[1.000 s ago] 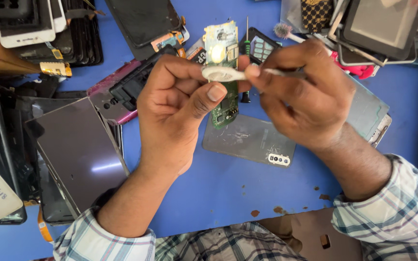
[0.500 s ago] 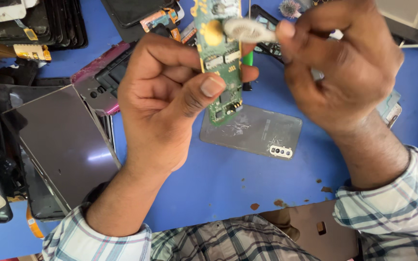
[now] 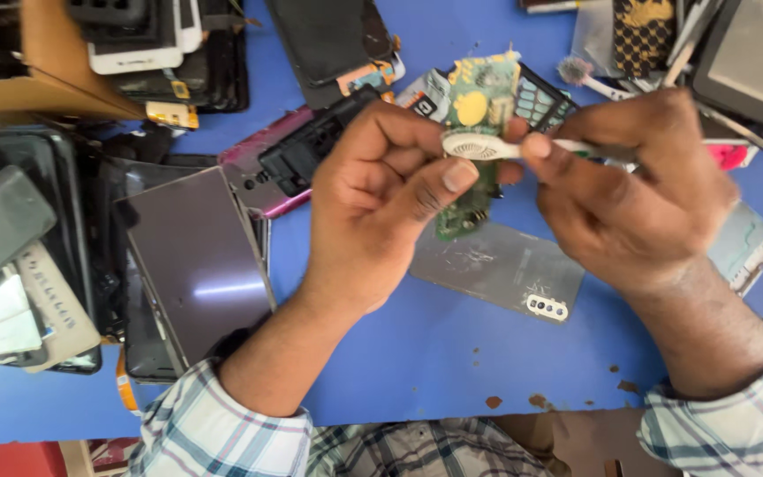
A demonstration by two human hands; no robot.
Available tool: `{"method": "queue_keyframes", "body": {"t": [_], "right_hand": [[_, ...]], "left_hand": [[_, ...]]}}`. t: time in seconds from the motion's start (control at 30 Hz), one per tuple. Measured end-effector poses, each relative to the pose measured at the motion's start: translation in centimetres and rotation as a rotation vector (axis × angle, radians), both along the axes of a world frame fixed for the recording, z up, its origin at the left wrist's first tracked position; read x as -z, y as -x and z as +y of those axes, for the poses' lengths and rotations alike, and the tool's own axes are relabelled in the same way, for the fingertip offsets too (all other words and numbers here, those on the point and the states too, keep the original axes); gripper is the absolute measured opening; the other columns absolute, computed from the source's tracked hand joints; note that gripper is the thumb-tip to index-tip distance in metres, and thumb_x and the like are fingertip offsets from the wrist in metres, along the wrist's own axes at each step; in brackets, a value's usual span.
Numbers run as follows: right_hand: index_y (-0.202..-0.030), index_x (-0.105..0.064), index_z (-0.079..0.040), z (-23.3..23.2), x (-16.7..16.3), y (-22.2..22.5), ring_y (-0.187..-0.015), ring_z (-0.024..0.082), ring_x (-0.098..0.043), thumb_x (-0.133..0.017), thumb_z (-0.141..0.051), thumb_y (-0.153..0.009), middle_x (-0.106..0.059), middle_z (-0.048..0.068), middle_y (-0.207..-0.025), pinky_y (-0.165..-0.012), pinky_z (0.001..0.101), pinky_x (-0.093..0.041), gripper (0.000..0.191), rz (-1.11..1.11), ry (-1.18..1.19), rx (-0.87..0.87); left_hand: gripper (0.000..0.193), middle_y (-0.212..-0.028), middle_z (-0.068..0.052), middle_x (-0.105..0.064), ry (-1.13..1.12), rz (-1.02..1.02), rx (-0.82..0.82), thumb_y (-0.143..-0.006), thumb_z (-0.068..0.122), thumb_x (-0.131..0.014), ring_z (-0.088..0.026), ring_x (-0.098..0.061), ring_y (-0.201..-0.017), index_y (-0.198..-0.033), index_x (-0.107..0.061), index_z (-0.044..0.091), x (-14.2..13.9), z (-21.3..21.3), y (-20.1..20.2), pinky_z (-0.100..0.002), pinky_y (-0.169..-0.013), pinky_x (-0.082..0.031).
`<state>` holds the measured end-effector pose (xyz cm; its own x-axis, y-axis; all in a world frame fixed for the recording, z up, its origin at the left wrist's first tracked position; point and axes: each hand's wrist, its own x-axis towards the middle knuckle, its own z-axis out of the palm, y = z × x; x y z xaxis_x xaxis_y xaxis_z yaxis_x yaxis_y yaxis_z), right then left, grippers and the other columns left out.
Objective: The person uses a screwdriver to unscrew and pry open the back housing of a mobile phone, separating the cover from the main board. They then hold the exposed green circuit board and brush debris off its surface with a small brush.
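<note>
circuit board (image 3: 474, 159) green, yellow patch | toothbrush (image 3: 479, 146) white | table (image 3: 417, 353) blue | sleeves (image 3: 214, 433) plaid

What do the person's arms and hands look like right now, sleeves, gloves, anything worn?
Both hands are bare: no gloves, rings or watch visible on the left hand or the right hand. Each forearm is bare up to a rolled-back left sleeve and right sleeve, of a plaid shirt in white, grey and pale blue checks.

You've got a dark, glossy rectangular phone screen (image 3: 194, 265) lying flat at left on the blue tabletop (image 3: 417, 353), w/ a streak of glare. Black screens (image 3: 328, 35) stacked top centre. Grey framed tablet screen (image 3: 752, 53) top right. Brown cardboard box (image 3: 41, 84) top left.
</note>
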<state>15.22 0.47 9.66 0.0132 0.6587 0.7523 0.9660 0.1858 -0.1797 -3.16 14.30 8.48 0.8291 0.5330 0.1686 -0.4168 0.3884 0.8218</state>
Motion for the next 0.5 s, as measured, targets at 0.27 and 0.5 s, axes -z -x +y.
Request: {"method": "queue_keyframes", "body": {"t": [0.27,0.5], "right_hand": [[-0.085,-0.064,-0.002,1.0,-1.4,0.6,-0.082,0.022,-0.063,-0.086,0.008,-0.091,-0.066,0.014,-0.098,-0.06,0.0311,-0.048,0.025,-0.002,0.03,0.141],[-0.104,-0.072,-0.001,1.9,-1.1,1.1,-0.093,0.017,-0.068,-0.083,0.009,-0.103,-0.065,0.007,-0.107,-0.078,0.028,-0.055,0.016,0.175,0.067,0.196]], "left_hand": [[0.015,-0.121,-0.025,-0.071,0.037,0.045,-0.025,-0.111,0.006,-0.06,-0.027,-0.075,-0.111,-0.114,-0.047,0.0,-0.2,0.5,-0.8,-0.032,-0.097,-0.06],[0.012,-0.121,-0.018,-0.073,0.093,0.087,-0.095,-0.107,0.006,-0.058,-0.022,-0.074,-0.109,-0.111,-0.048,0.001,-0.1,0.7,-1.2,-0.027,-0.096,-0.056]]}}
